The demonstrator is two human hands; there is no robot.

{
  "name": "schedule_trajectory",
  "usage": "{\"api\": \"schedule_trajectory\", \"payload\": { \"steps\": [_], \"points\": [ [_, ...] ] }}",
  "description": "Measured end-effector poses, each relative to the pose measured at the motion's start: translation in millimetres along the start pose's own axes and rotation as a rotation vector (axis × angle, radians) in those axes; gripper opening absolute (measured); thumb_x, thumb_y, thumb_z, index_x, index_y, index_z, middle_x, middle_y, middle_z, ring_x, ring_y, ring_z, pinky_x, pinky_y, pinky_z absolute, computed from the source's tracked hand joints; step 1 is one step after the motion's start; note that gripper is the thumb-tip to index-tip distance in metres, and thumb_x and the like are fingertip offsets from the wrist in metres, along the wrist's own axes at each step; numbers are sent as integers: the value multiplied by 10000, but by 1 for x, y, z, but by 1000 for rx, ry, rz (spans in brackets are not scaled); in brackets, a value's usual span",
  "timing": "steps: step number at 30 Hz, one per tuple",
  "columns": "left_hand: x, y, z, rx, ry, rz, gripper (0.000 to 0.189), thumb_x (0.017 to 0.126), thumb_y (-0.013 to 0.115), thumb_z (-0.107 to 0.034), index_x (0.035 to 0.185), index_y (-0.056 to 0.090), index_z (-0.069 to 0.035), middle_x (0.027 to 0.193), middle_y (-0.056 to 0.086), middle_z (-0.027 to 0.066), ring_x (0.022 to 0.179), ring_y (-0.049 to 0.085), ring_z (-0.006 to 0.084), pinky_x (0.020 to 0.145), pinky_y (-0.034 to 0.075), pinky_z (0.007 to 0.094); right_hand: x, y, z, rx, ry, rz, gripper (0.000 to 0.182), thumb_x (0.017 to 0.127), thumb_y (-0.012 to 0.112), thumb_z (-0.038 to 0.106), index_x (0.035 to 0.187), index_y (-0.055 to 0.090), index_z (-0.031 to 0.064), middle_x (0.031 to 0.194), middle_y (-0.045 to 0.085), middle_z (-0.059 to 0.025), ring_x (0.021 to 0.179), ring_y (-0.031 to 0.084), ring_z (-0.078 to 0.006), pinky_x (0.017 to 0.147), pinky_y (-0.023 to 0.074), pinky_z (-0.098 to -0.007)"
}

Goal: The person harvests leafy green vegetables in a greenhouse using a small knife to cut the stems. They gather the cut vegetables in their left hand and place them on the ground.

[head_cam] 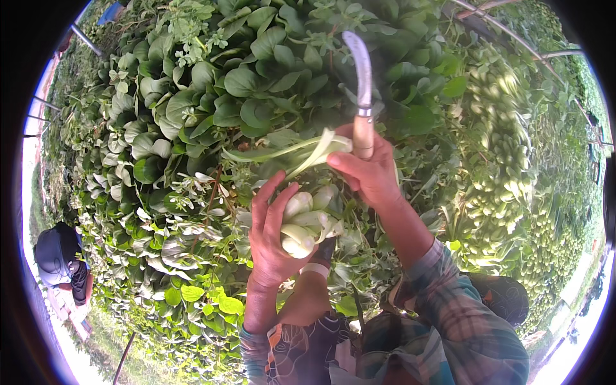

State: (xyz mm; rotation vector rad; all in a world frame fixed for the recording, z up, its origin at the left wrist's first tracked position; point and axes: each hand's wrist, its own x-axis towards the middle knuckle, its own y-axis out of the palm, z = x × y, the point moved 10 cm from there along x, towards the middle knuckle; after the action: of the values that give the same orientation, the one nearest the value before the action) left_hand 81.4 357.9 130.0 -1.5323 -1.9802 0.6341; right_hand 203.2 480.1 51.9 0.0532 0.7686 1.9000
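My left hand [272, 236] grips a bunch of leafy greens [301, 224], their pale stem bases turned up towards me. In my right hand [368, 166] is a curved harvesting knife [364, 72] with a short wooden handle, its blade pointing away from me. Pinched between the thumb and fingers of the same hand are pale green leaf stalks [315, 154], which reach left above the bunch. The leaves of the bunch are mostly hidden beneath my left hand.
Dense broad-leaved greens [240, 82] grow ahead and to the left, with weeds [187, 29] among them. Many harvested bunches [500, 192] lie in rows at the right. A person in a dark cap [57, 248] is at the far left. Thin poles [510, 31] cross the upper right.
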Motion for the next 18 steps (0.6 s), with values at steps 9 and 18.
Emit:
{"api": "schedule_trajectory", "payload": {
  "steps": [9, 18],
  "points": [
    [2, 18, -45, -622, -15, 133, 1004, 575, 842, -26, 1471, 391, -73, 1305, 617, 155, 1167, 622, 258, 1006, 497, 379, -77, -82, 130, -1105, -279, -247, 346, 712, 836, 140, 997, 677, 25, 733, 660, -1, 622, 558, -29, 572, 466, -230],
    [-3, 8, -163, -707, 245, 361, 1039, 568, 829, -22, 1497, 366, -84, 1298, 628, 131, 1166, 614, 233, 1036, 457, 376, -169, -20, 178, -459, -192, 50, 318, 682, 816, -26, 963, 666, -30, 773, 673, -33, 568, 575, -50, 498, 432, -177]
  ]
}}
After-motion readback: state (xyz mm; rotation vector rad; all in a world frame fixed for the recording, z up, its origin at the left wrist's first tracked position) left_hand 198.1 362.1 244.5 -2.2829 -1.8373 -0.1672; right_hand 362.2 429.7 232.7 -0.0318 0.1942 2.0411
